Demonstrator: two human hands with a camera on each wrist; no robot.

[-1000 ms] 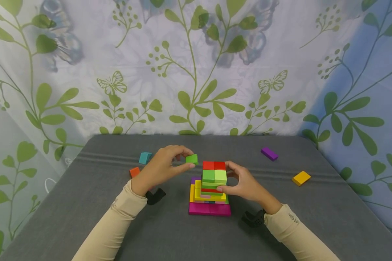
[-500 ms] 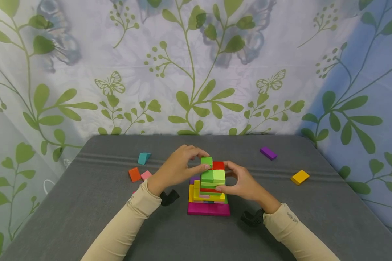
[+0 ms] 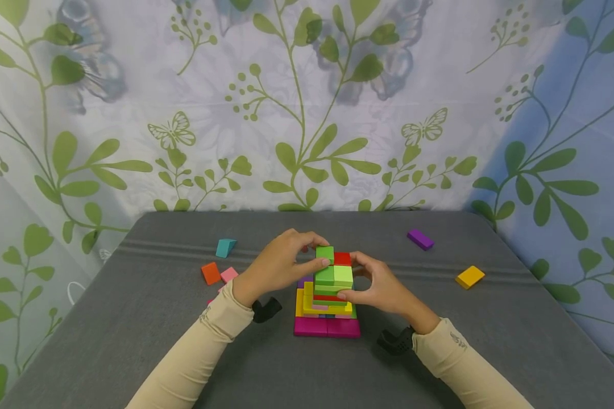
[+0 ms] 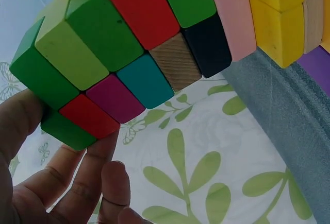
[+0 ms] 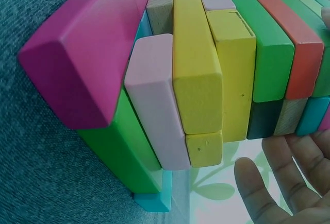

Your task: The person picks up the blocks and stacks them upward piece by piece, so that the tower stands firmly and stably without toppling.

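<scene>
A stepped tower of coloured wooden blocks (image 3: 328, 327) stands on the grey table, wide magenta blocks at its base and narrower layers above. At its top back left, my left hand (image 3: 272, 268) pinches a small green block (image 3: 324, 253) between thumb and fingers. In the left wrist view this green block (image 4: 68, 131) sits against a red block (image 4: 90, 116), level with the green block (image 4: 44, 69) at the front. My right hand (image 3: 389, 288) grips the upper tower from the right, thumb in front and fingers behind. Right-hand fingers (image 5: 278, 167) show close behind the tower in the right wrist view.
Loose on the table to the left lie a teal block (image 3: 225, 247), an orange block (image 3: 211, 273) and a pink block (image 3: 229, 274). Over on the right are a purple block (image 3: 420, 239) and a yellow block (image 3: 470, 277). A leaf-patterned curtain (image 3: 307, 113) hangs behind.
The left hand has carried the green block rightward onto the tower's back left, over a red block, and still pinches it. The right hand keeps its grip on the tower.
</scene>
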